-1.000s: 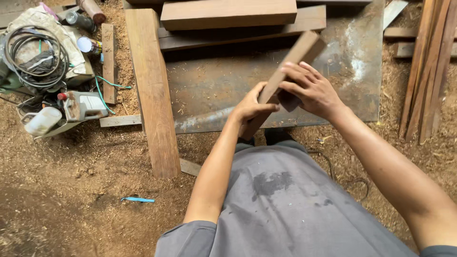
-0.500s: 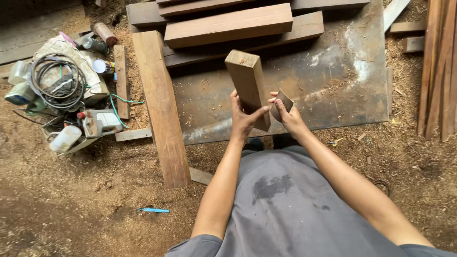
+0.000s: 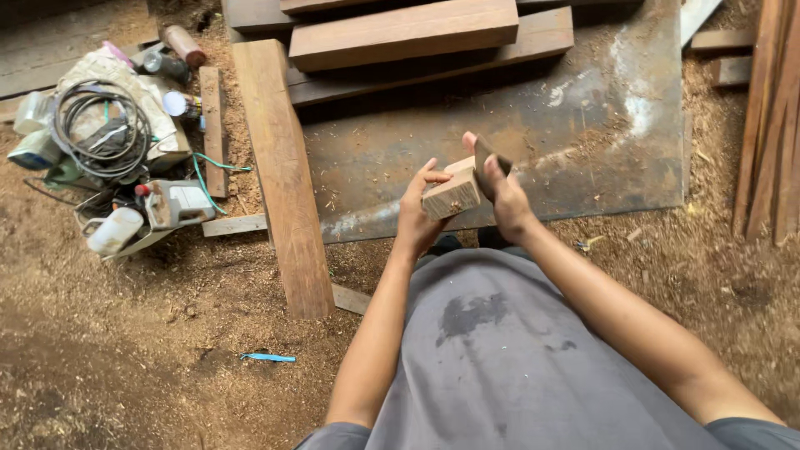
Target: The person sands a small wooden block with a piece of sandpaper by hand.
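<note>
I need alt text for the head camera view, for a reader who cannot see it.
Seen from above, a person's left hand and right hand hold a short wooden block end-on over a sawdust-covered floor. Planks, a metal sheet and a coiled cable lie around.

A rough woodworking shop, its dirt floor (image 3: 125,350) buried in sawdust and shavings. At the centre lies a dusty metal sheet (image 3: 583,150), the landmark of the scene: thick sawn timber beams (image 3: 404,33) are stacked along its far edge, a long plank (image 3: 283,175) runs down its left side, and a bundle of thin wooden slats (image 3: 771,117) lies past its right edge. Farther left of the sheet, beyond the plank, sits a heap of gear: a coiled cable (image 3: 100,129), a small power tool (image 3: 179,202) and several plastic bottles and cans (image 3: 112,232). Offcuts of wood (image 3: 212,129) litter the ground beside the plank.
</note>
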